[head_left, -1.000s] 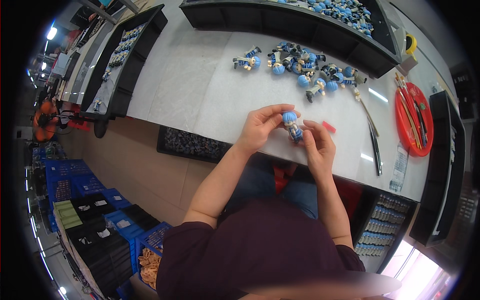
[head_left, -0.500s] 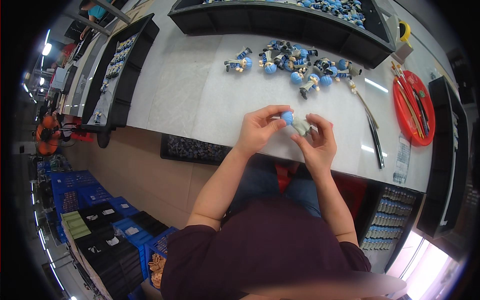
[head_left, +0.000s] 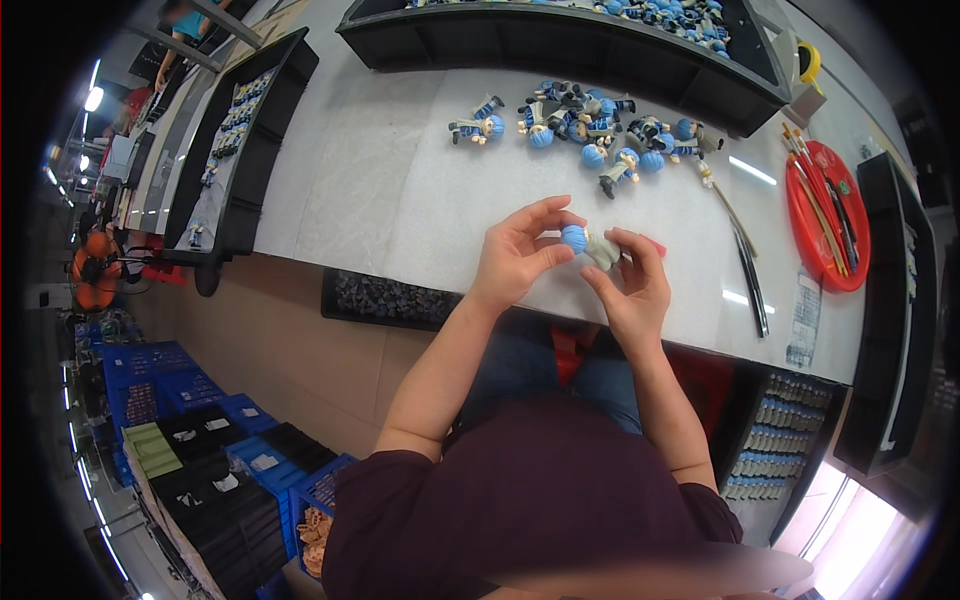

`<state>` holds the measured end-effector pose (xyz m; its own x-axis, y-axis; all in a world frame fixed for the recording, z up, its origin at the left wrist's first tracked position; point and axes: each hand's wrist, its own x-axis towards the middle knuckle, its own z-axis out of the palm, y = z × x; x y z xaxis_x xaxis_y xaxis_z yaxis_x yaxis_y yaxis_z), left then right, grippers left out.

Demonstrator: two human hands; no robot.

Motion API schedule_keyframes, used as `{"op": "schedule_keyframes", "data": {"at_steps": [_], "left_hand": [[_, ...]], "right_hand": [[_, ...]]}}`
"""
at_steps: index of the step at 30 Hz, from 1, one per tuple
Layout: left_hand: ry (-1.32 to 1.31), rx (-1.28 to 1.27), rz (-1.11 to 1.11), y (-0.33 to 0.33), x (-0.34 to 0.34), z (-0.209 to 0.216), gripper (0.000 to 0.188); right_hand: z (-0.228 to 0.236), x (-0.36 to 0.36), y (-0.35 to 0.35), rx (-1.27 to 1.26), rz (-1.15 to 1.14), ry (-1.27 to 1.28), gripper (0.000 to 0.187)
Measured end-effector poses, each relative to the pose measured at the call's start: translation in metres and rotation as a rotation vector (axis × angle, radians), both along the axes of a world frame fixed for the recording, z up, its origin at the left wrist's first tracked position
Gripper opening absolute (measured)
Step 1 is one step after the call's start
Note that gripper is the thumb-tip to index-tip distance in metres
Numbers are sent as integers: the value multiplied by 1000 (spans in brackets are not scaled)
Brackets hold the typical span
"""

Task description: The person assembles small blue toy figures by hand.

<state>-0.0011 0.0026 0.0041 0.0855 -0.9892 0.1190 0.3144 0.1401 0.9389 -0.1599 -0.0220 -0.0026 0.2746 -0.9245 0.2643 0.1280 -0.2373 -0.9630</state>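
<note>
A small figurine [head_left: 575, 238] with a round blue head and a pale grey-green body lies sideways between my hands, just above the table's near edge. My right hand [head_left: 635, 280] pinches its body between thumb and fingers. At the head, my left hand [head_left: 520, 255] has its thumb below and a finger above, with the index finger raised off it. Farther back lies a loose pile of similar blue-haired figurines [head_left: 590, 125] in blue and grey clothes. A small pink thing [head_left: 656, 247] shows behind my right fingers.
A large black bin [head_left: 560, 50] of figurines spans the back. Long trays [head_left: 270, 130] stand left. On the right are thin brushes [head_left: 745, 270], a red oval dish [head_left: 835, 180] of tools and yellow tape [head_left: 810, 65]. Blue crates [head_left: 150, 360] fill the lower left.
My left index finger has lifted away from the figurine's head, and the left fingers have spread. My right hand keeps its pinch on the body, nearly in place.
</note>
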Motion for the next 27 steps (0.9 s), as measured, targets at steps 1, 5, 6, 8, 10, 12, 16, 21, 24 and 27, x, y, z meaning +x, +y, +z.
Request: {"op": "schedule_keyframes", "data": {"at_steps": [1,5,6,8,10,12,16,21,24,27], "left_hand": [[2,3,2,0,0,0,52],[-1,-18,-4,0,0,-1,51],[9,-18,-11,0,0,0,51],[19,-18,-18,0,1,0,52],[19,-20,-25,0,1,0,52],[17,-19,-27,1,1,0,51],[41,-19,-28,1,-1,-3,44],[-49,-72,7,1,-5,-2,37],[-89,-92,5,2,-4,-5,36],[-119,-99,-10,2,-4,-3,35]], "right_hand": [[0,0,0,8,3,-2,47],[0,0,0,7,6,20,44],[0,0,0,6,7,21,44],[0,0,0,11,9,22,43],[0,0,0,19,11,16,43],[0,0,0,28,12,9,43],[-1,0,0,39,21,17,40],[1,1,1,71,10,1,36],[2,2,1,82,21,-25,36],[2,3,1,87,21,3,37]]}}
